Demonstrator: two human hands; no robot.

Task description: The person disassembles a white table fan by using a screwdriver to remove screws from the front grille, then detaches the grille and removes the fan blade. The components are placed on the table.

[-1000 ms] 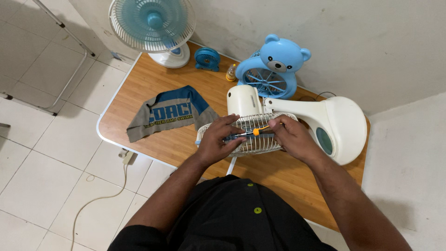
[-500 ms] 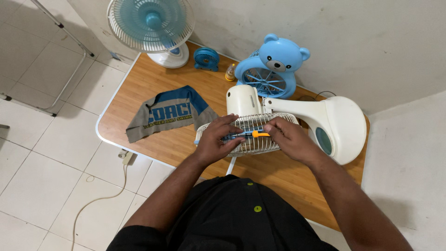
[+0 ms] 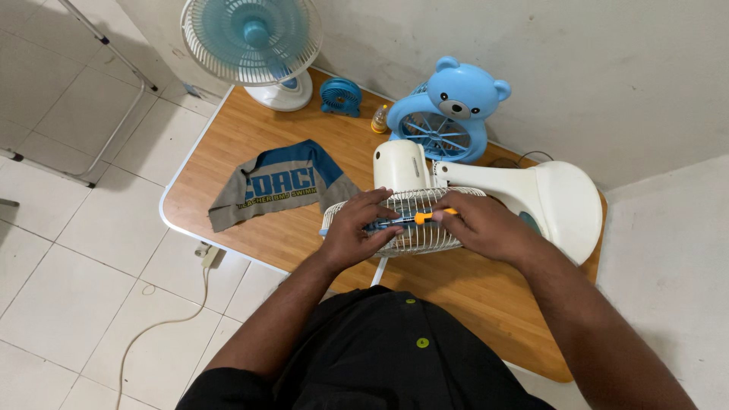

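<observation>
While my left hand [image 3: 355, 230] lies spread over the white wire grille [image 3: 410, 224] of the cream desk fan [image 3: 486, 190], fingers curled loosely on the wires and pinning the thing down, my right hand [image 3: 486, 226] is closed around a small screwdriver with an orange collar [image 3: 425, 217]. Its shaft lies almost flat across the grille, the tip pointing toward my left fingers. This fan is laid over on its side on the wooden counter [image 3: 250, 235], the grille facing up at me, its motor housing just behind the grille and its broad base off to the right of it.

By my reckoning I am at the stage of working on a fastening or clip along the grille; I cannot see the tip's seat, since my fingers cover it. What the next move calls for, I judge, is a steady left hand on the grille and a careful, well-seated turn or pry from the right, so the blade does not slip across the wires.

Left of the grille lies a grey and blue cloth [image 3: 282, 182]. Behind the grille stand a blue bear-shaped fan [image 3: 448, 110], a small bottle [image 3: 379, 119], a tiny blue fan [image 3: 339, 96] and a larger white and blue fan [image 3: 254, 42]. No box, tray or other container shows.
</observation>
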